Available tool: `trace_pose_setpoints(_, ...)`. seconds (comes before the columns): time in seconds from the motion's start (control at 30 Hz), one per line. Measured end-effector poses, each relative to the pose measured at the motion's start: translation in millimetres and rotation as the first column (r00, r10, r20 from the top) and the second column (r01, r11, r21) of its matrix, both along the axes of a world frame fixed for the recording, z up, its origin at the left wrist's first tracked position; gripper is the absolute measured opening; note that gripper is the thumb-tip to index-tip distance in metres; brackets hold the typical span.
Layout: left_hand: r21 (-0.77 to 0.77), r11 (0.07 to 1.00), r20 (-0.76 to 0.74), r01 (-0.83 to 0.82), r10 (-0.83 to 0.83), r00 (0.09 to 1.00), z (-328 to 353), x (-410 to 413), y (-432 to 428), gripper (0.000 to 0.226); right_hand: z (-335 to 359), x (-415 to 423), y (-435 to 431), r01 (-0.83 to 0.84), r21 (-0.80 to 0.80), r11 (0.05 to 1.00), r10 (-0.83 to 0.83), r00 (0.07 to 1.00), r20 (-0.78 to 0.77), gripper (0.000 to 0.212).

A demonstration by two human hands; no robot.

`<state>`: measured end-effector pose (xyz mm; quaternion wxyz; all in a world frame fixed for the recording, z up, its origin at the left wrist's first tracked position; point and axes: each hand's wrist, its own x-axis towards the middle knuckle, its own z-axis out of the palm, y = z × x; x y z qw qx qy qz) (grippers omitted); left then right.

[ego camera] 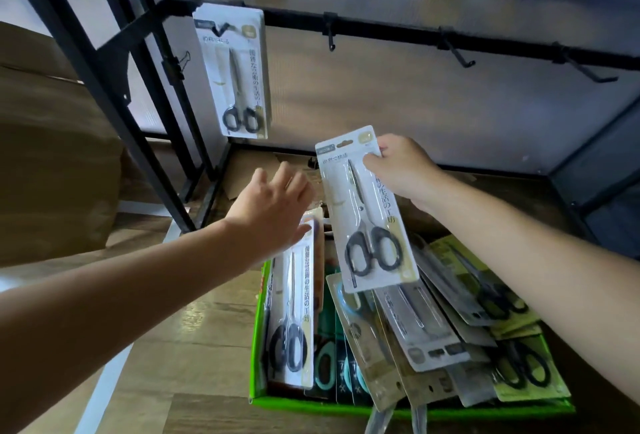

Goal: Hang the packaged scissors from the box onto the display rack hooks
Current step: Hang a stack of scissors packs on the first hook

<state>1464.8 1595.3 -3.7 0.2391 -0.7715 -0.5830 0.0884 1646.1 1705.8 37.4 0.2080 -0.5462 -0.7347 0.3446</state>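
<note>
One pack of scissors (372,212) is in the right hand (401,170), pinched near its top edge between thumb and fingers — held above the green box (346,409) of other packs (426,333). Left hand (273,212) hovers open-fingered over the box, holding nothing. A second pack (232,73) hangs on the rack (381,30), at its left end.

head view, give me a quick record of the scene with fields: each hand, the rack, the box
right hand: pinches the held pack near its top corner, above the box
left hand: open, fingers spread, over the standing pack at the box's left side
hung packs: black-handled scissors, at the left end of the rail
empty hooks: three visible, further right
green box: loose pile of scissor packs, black and teal handles
</note>
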Motion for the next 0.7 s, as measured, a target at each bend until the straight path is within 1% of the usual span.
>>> trace_pose_setpoints(0.1, -0.017, 0.996, -0.018, -0.089, 0.089, 0.996, 12, -11, 8, 0.056, 8, -15, 6, -0.038, 0.021, 0.999, 0.039, 0.997, -0.061, 0.021)
trace_pose_setpoints(0.23, 0.030, 0.977, 0.036, -0.213, 0.212, 0.977, 29, -33, 15, 0.057, 17, -45, 10, -0.070, 0.073, 0.995, 0.080, 0.987, -0.136, 0.019)
trace_pose_setpoints(0.37, 0.079, 0.954, 0.004, -0.289, 0.289, 0.957, 49, -59, 23, 0.063, 20, -80, 16, -0.079, 0.126, 0.989, 0.100, 0.980, -0.173, 0.018)
trace_pose_setpoints(0.5, 0.091, 0.935, -0.005, -0.343, 0.345, 0.939, 59, -83, 29, 0.056, 20, -106, 19, -0.075, 0.165, 0.983, 0.105, 0.978, -0.181, 0.014)
trace_pose_setpoints(0.6, 0.117, 0.917, 0.043, -0.383, 0.380, 0.924, 67, -99, 30, 0.052, 23, -123, 16, -0.079, 0.208, 0.975, 0.120, 0.974, -0.193, 0.012)
trace_pose_setpoints(0.7, 0.126, 0.898, 0.086, -0.421, 0.413, 0.907, 73, -110, 30, 0.054, 25, -141, 13, -0.063, 0.235, 0.970, 0.116, 0.968, -0.221, 0.012)
